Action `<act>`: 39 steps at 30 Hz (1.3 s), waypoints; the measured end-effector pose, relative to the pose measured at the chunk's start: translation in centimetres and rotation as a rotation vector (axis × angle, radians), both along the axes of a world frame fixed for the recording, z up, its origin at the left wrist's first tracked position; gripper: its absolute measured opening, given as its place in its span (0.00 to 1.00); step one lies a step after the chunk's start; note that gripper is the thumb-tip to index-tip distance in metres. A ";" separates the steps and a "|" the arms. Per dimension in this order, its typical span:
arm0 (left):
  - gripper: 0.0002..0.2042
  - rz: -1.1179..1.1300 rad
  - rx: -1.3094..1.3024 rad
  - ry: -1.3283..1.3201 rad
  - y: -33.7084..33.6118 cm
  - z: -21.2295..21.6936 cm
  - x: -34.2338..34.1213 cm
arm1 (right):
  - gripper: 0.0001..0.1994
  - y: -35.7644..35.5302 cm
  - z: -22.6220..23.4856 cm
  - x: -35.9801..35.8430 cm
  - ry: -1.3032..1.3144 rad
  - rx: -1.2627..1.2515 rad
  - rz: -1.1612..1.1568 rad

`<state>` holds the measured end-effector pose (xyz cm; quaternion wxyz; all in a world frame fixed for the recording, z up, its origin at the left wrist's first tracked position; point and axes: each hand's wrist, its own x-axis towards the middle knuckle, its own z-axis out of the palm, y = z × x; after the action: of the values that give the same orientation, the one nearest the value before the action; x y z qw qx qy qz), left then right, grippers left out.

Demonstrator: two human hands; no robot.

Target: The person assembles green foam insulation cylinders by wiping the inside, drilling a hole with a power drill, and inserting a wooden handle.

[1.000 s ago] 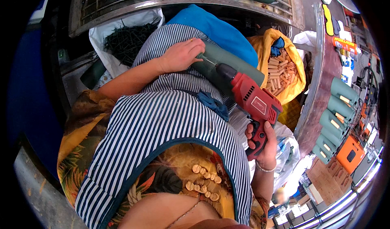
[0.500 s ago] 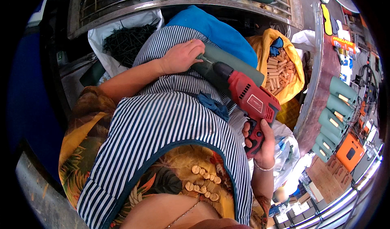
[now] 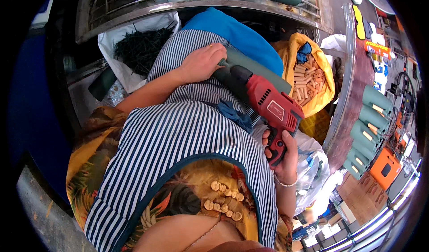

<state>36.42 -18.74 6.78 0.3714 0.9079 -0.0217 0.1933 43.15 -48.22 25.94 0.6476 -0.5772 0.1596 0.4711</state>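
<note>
Across my lap, on a striped apron and blue cloth, lies a dark green cylinder (image 3: 263, 69). My left hand (image 3: 203, 63) is closed at its left end, with a small green piece (image 3: 222, 62) at the fingertips; its exact kind is hard to make out. My right hand (image 3: 286, 153) grips the handle of a red power drill (image 3: 272, 102), index finger by the trigger. The drill's black chuck (image 3: 241, 74) points up and left, over the cylinder. Its tip meets the small green piece beside my left fingers.
A white sack (image 3: 105, 42) of thin dark green sticks stands at the left. To the right, a yellow sack (image 3: 328, 80) holds many tan short rods. Several green cylinders (image 3: 366, 131) line a bench (image 3: 353, 100). A metal-framed rack (image 3: 201, 4) crosses the far side.
The drill has shifted slightly left and up, its chuck closer to my left fingers. My right hand moved with it. My left hand stays nearly in place.
</note>
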 end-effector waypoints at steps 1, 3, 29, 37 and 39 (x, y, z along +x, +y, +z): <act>0.18 -0.007 -0.006 0.013 0.0 0.0 0.0 | 0.20 -0.4 0.0 -0.2 -0.007 -0.003 -0.001; 0.18 -0.022 -0.013 0.040 0.1 0.1 0.0 | 0.21 -1.3 0.2 -0.5 -0.022 -0.006 -0.004; 0.15 0.052 0.049 0.157 0.2 2.0 1.9 | 0.19 -17.2 -35.6 12.8 -0.248 0.262 -1.283; 0.15 0.096 0.090 0.162 -0.2 1.9 2.4 | 0.13 -15.0 -29.2 16.9 -1.267 -1.593 0.134; 0.15 0.094 0.087 0.159 0.0 1.7 2.3 | 0.11 -12.8 -27.6 19.9 -1.167 -1.671 0.561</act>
<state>38.75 -18.77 8.46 0.3228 0.9356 0.0423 0.1366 63.02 -61.03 -1.65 -0.1110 -0.9929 -0.0420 -0.0061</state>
